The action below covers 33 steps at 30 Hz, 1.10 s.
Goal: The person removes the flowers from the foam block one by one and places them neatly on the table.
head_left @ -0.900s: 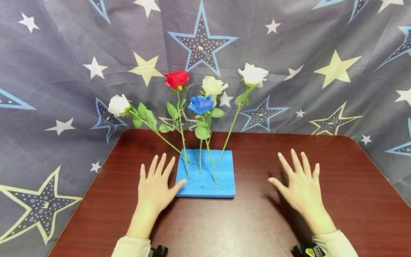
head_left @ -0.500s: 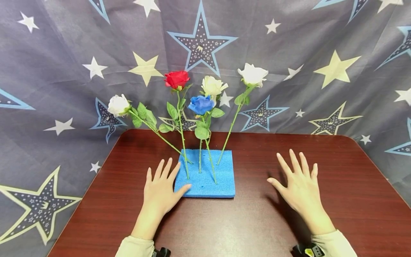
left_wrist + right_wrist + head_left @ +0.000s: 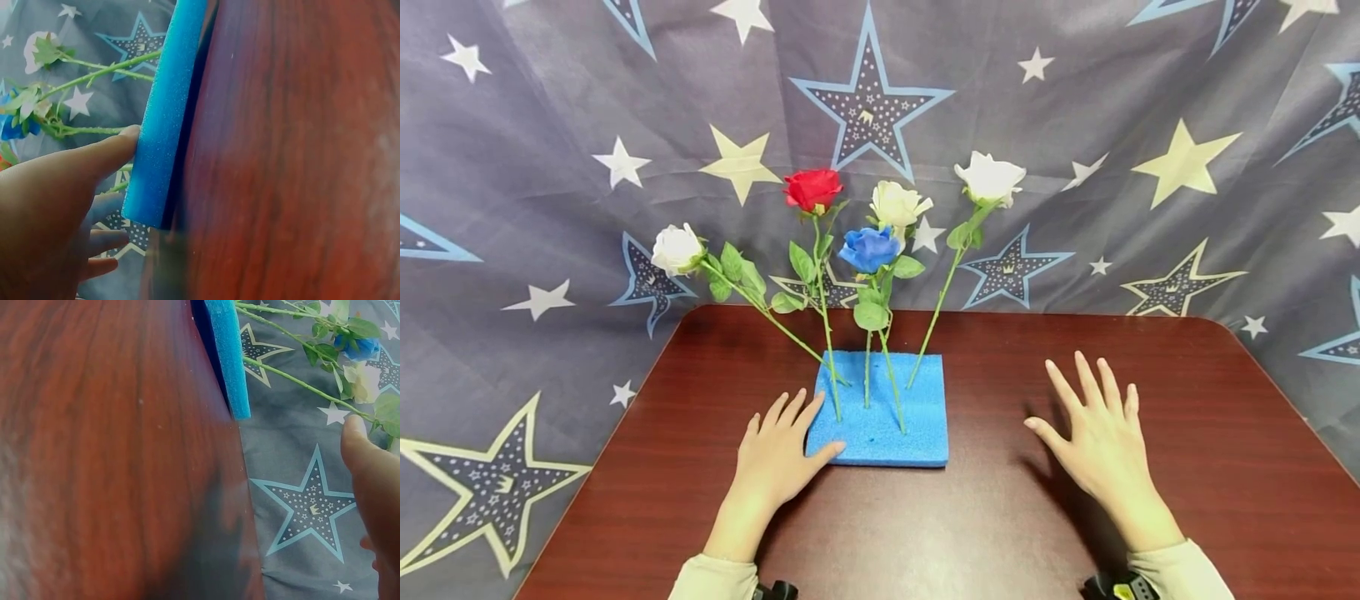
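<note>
A blue foam block (image 3: 917,450) lies on the table with several artificial roses stuck upright or leaning in it. These are a red rose (image 3: 813,190), a blue rose (image 3: 869,250), a cream rose (image 3: 898,203), a white rose (image 3: 991,178) on the right and another white rose (image 3: 677,249) leaning far left. My left hand (image 3: 775,457) is at the block's left edge, fingers extended, thumb over its front left corner. In the left wrist view, the thumb tip meets the foam's edge (image 3: 156,144). Over the table to the right, my right hand (image 3: 1101,442) spreads its fingers, holding nothing.
The dark red wooden table (image 3: 992,533) extends to both sides of the block. Behind it hangs a grey cloth (image 3: 1075,83) printed with stars, close behind the rose heads. Wrist cameras (image 3: 1123,586) sit at both sleeves.
My left hand has moved right and slightly nearer to me, up against the foam block's left side. The right hand and the roses have stayed nearly still.
</note>
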Motion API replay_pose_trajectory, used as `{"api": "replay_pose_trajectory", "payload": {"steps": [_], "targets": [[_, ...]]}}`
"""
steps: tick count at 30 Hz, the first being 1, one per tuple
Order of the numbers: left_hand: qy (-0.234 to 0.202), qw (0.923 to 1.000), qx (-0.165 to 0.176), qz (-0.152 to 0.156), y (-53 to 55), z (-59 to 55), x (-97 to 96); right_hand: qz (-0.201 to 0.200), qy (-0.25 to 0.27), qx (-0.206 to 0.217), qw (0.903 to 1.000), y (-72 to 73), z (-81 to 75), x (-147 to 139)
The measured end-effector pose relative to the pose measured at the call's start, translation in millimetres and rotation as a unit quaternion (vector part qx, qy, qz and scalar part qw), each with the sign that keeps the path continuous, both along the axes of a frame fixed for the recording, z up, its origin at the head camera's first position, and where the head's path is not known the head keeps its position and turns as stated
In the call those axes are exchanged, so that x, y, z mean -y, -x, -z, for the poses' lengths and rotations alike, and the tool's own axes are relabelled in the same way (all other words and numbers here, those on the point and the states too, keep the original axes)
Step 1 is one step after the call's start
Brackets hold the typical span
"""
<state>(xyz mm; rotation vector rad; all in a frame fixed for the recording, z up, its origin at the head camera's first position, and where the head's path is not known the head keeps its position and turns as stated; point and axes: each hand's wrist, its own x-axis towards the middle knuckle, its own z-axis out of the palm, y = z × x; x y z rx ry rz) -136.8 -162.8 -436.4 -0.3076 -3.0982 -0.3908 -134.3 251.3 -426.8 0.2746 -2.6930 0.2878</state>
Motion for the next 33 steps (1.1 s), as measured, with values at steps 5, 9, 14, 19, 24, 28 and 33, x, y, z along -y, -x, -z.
{"api": "replay_pose_trajectory", "payload": {"steps": [5, 9, 14, 19, 24, 28, 33], "targets": [[-0.007, 0.9999, 0.013, 0.001, -0.2, 0.6, 2.7, -0.01, 0.009, 0.004, 0.9999, -0.2, 0.6, 1], [-0.013, 0.9995, 0.026, 0.008, 0.5, 1.0, 4.0, -0.023, 0.023, -0.006, 0.9995, 0.3, 0.2, 2], [-0.024, 0.9989, 0.039, 0.012, 0.3, -0.8, 5.3, -0.039, 0.039, -0.006, 0.9984, 1.0, -1.3, 5], [-0.03, 0.9984, 0.046, 0.018, 1.1, -3.0, 4.5, -0.054, 0.049, -0.001, 0.9973, -0.4, -1.7, 9], [-0.03, 0.9983, 0.047, 0.019, 2.1, -5.7, 3.6, -0.077, 0.062, 0.001, 0.9951, -3.1, -1.8, 18], [-0.025, 0.9984, 0.048, 0.017, 3.0, -6.2, 2.1, -0.101, 0.079, 0.004, 0.9918, -3.4, -3.2, 25], [-0.036, 0.9974, 0.059, 0.017, 4.0, -5.9, 1.4, -0.122, 0.105, 0.016, 0.9869, -5.5, -4.1, 32]]}}
